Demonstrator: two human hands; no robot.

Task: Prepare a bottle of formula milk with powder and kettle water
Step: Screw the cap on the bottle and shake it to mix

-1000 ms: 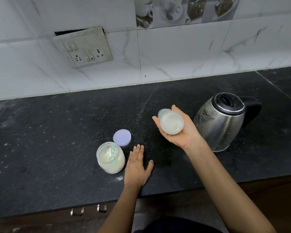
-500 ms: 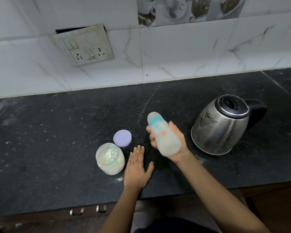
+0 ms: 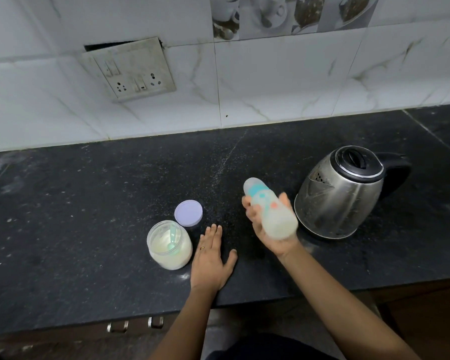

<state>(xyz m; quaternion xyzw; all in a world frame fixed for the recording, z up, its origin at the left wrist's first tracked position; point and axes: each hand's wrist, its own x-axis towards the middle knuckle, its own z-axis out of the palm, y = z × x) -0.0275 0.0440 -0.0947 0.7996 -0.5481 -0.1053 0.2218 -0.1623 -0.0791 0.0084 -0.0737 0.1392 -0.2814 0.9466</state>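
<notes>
One bottle [image 3: 270, 207], one kettle [image 3: 341, 193], one open powder jar [image 3: 170, 245], one lid [image 3: 188, 213]. At frame centre, the right hand [image 3: 272, 229] grips the tilted bottle; the left hand [image 3: 211, 258] lies flat beside the jar.

We saw a black speckled countertop [image 3: 89, 203] w/ an open jar of formula powder [image 3: 170, 245] near the front edge, its lilac lid [image 3: 188, 213] flat just behind, a steel kettle [image 3: 340, 193] well to the right & the left hand [image 3: 211, 258] palm-down beside the jar.
</notes>
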